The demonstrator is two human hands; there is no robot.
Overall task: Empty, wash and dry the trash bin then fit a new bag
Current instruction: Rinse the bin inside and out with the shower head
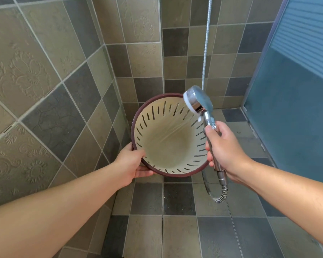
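In tiled shower, left hand (132,162) gripping slotted cream bin (168,142), right hand (224,148) clasping spraying showerhead (198,99)

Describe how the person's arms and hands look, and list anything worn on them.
Both arms are bare from the bottom edge of the picture up to the hands: no sleeves show. The left hand and the right hand wear no gloves, and no ring, watch or bracelet can be seen on the fingers or wrists. No marks or tattoos show on the forearms.
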